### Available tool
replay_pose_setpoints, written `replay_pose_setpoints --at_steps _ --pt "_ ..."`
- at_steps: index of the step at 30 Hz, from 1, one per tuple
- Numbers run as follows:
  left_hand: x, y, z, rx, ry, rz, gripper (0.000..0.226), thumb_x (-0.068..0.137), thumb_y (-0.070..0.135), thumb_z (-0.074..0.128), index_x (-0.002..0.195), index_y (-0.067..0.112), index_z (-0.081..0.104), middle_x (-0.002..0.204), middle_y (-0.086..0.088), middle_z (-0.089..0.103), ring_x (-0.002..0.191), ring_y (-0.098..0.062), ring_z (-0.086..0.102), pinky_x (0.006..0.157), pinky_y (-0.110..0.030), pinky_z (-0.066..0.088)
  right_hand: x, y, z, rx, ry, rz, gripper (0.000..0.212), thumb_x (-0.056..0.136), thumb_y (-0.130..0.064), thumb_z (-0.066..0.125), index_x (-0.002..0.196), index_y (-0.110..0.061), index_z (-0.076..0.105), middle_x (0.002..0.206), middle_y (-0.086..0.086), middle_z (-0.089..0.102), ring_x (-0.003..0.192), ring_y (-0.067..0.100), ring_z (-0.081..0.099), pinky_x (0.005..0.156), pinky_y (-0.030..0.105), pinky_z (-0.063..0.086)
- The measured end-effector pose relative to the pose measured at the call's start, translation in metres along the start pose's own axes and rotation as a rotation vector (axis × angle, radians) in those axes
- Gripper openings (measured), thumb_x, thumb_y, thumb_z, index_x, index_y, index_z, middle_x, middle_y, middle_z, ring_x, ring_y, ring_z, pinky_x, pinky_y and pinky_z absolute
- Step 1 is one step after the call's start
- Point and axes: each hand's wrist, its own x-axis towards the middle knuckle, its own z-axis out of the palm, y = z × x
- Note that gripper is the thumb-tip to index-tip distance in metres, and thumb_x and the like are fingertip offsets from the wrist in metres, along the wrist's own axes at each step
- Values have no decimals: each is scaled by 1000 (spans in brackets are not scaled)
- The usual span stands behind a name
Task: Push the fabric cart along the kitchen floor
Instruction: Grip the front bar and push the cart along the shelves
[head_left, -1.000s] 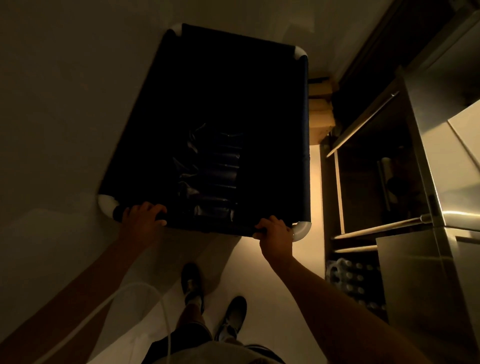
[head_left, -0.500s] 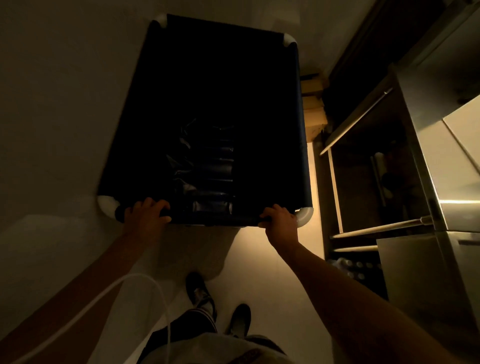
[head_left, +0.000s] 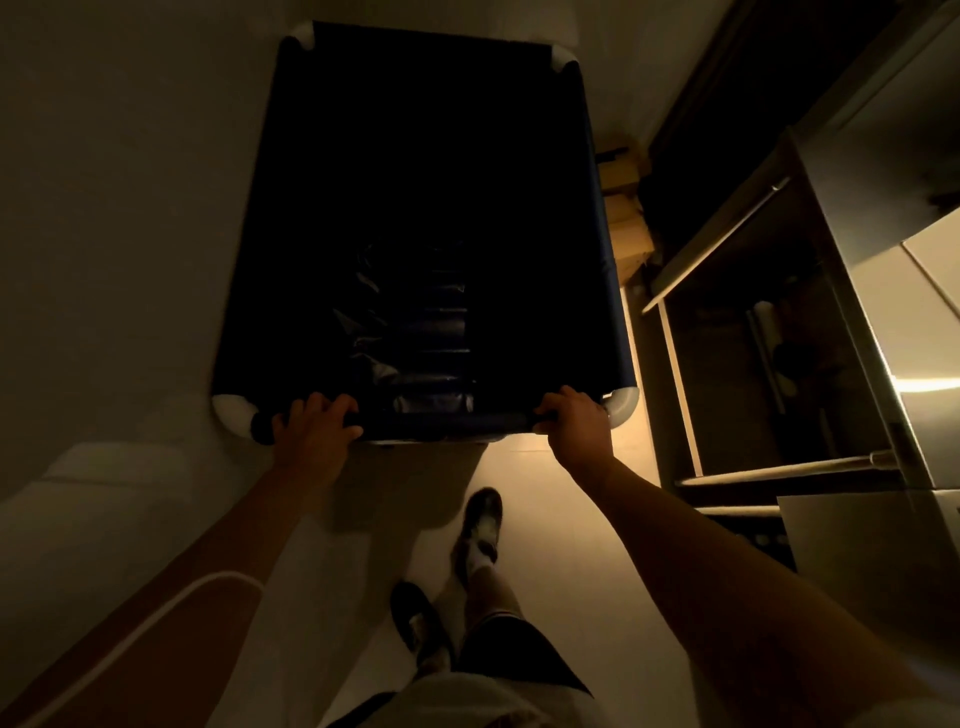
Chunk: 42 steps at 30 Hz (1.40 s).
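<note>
On the dim kitchen floor (head_left: 545, 478), your left hand (head_left: 311, 434) and right hand (head_left: 576, 423) are both clamped on the near rail of the fabric cart (head_left: 426, 208).

I am gripping a dark navy fabric cart (head_left: 415, 171) with white corner pieces (head_left: 623, 402). At right, grey metal shelving (head_left: 857, 467) is reflecting amber light. At bottom, my shoes (head_left: 480, 525) are showing black-and-white patterning.

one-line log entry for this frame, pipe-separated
stage: pushing | left hand: gripping cart near rail | right hand: gripping same rail | right of cart: steel shelving | lighting: dim
</note>
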Motion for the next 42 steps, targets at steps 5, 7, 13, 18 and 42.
replay_pose_setpoints --at_steps 5,7,13,18,42 --pt "39 8 -14 13 -4 -12 31 92 41 58 120 30 55 125 -12 53 120 -38 46 105 -60 33 42 4 -1 0 14 -12 19 85 -11 73 98 -25 71 99 0 64 95 27 61 90 51 51" --pt "54 10 -19 13 1 -19 31 91 40 59 121 30 55 126 -12 53 120 -38 46 106 -60 32 59 6 -1 1 14 -23 17 86 -14 73 98 -26 70 98 -2 63 95 26 60 91 52 50" --pt "101 18 -38 22 0 -25 31 90 40 61 119 30 56 124 -12 55 117 -39 48 103 -61 36 110 9 -7 -9 -6 -26 19 86 -17 72 101 -29 69 99 -4 61 98 25 58 94 52 46" --pt "136 24 -50 21 34 -42 33 87 38 64 118 28 59 119 -14 58 113 -41 51 100 -59 39 148 8 -12 20 -21 -37 18 88 -19 70 102 -29 69 100 -5 61 99 25 56 95 52 44" --pt "271 52 -102 44 63 -44 30 89 37 62 118 28 58 118 -13 57 110 -39 52 101 -58 38 294 -2 -33 45 34 -26 20 85 -14 74 101 -26 72 101 -3 63 97 26 58 95 52 46"
